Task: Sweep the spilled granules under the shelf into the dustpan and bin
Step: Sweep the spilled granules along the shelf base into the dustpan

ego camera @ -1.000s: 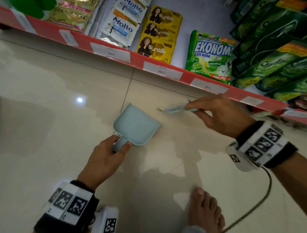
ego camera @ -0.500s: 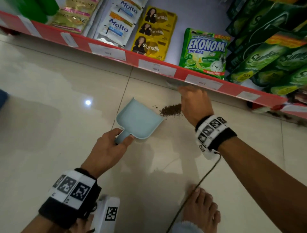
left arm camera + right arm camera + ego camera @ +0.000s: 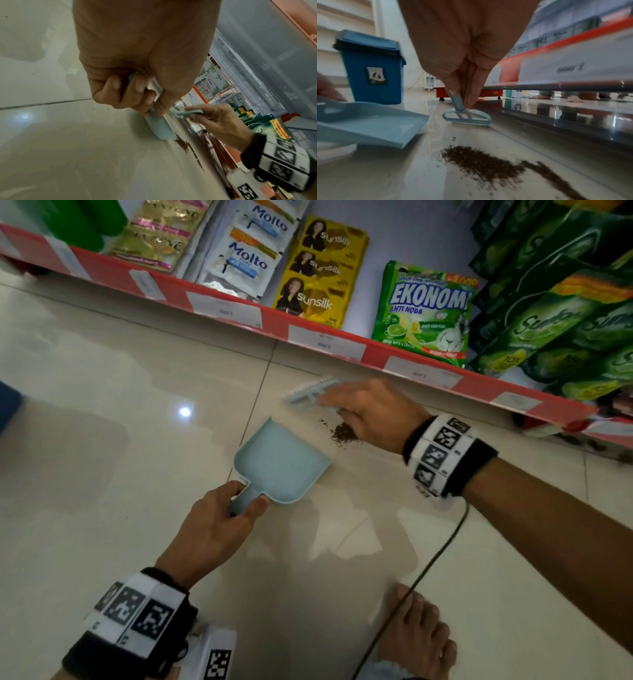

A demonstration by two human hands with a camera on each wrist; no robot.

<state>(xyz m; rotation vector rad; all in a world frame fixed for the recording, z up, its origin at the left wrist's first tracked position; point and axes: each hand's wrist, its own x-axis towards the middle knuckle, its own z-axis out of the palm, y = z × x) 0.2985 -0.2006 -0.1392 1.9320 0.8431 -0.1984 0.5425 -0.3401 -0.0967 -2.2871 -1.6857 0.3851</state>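
Observation:
A pale blue dustpan (image 3: 281, 462) lies on the tiled floor, and my left hand (image 3: 219, 525) grips its short handle. Its open mouth faces a small heap of brown granules (image 3: 342, 433) just to its right, seen close up as granules (image 3: 481, 159) in the right wrist view. My right hand (image 3: 370, 412) pinches the handle of a small pale blue brush (image 3: 308, 393), whose head points left, beyond the heap and below the red shelf edge (image 3: 325, 337). The brush (image 3: 467, 117) has its bristles down on the floor. A blue lidded bin (image 3: 371, 67) stands behind the dustpan (image 3: 373, 127).
The bottom shelf holds sachets and green detergent bags (image 3: 424, 309). A dark gap runs under the shelf (image 3: 556, 89). My bare foot (image 3: 418, 635) and a black cable (image 3: 428, 570) lie at the lower right. A tile joint (image 3: 253, 412) runs past the dustpan.
My right hand came back from the shelf edge and swung the brush to the left, past the heap. The dustpan and my left hand have stayed almost in place.

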